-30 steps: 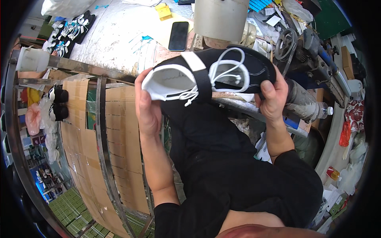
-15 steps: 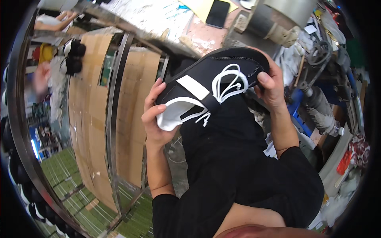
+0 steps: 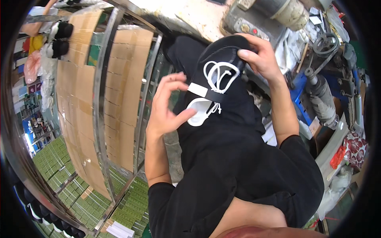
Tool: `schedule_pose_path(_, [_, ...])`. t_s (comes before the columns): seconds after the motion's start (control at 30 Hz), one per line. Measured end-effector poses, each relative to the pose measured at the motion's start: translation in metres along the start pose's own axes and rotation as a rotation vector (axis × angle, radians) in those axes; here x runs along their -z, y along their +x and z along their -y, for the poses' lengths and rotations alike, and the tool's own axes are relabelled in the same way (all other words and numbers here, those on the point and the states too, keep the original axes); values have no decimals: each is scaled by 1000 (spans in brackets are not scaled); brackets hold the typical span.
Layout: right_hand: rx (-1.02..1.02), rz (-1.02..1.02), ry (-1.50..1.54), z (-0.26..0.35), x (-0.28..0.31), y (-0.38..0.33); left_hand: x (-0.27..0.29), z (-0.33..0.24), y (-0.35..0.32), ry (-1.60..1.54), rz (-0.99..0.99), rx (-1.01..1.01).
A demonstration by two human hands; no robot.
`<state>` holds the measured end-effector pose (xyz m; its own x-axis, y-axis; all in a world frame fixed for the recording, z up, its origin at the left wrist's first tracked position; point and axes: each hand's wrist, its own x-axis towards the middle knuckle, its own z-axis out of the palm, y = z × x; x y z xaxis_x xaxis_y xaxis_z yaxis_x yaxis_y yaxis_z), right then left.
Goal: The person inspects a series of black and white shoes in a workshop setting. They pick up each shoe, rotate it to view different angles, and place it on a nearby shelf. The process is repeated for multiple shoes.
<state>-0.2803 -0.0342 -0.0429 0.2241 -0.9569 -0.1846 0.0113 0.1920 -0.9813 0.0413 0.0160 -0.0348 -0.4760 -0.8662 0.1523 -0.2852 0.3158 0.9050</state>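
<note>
A black slip-on shoe (image 3: 218, 55) with white cord laces and a white lining at the heel opening lies over my lap, toe pointing away. Across its middle runs a black strap with a white tab (image 3: 197, 90). My right hand (image 3: 260, 57) grips the toe end, thumb on top and fingers at the sole edge. Beside the heel end, my left hand (image 3: 164, 107) is open, fingers spread; its thumb overlaps the white heel lining (image 3: 200, 107) and its fingertips come close to the white tab. Whether the thumb touches is hard to tell.
On the left stands a metal rack (image 3: 109, 79) with cardboard panels (image 3: 77, 107) and green slatted shelves (image 3: 59, 162). A stained worktable (image 3: 194, 18) is ahead. Machinery with a handwheel (image 3: 325, 43) and a grey cylinder (image 3: 321, 107) fills the right. Black-and-white shoes (image 3: 61, 37) hang at far left.
My left hand has let go of the shoe's heel and spread open. The shoe has turned more upright, toe away from me, and moved closer to my body, still held by my right hand.
</note>
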Motion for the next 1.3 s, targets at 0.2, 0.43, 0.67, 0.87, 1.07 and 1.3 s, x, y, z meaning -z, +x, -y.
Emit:
schedule_pose_path(0.2, [-266, -34, 4, -77, -15, -20, -61, 6, -14, 155, -34, 172])
schedule_pose_path(0.43, [-107, -422, -224, -81, -3, -94, -90, 29, -41, 108, -176, -49])
schedule_pose_path(0.67, [53, -152, -390, -27, -33, -110, -85, 32, -36, 89, -99, -107])
schedule_pose_path(0.87, [298, 177, -465, -22, -51, -102, -86, 30, -37, -78, -47, -147])
schedule_pose_path(1.07, [356, 239, -574, -23, -60, -98, -99, 36, -43, -99, -137, -150])
schedule_pose_path(1.3, [513, 406, -759, -23, -81, -82, -103, 40, -45, -32, -162, -193])
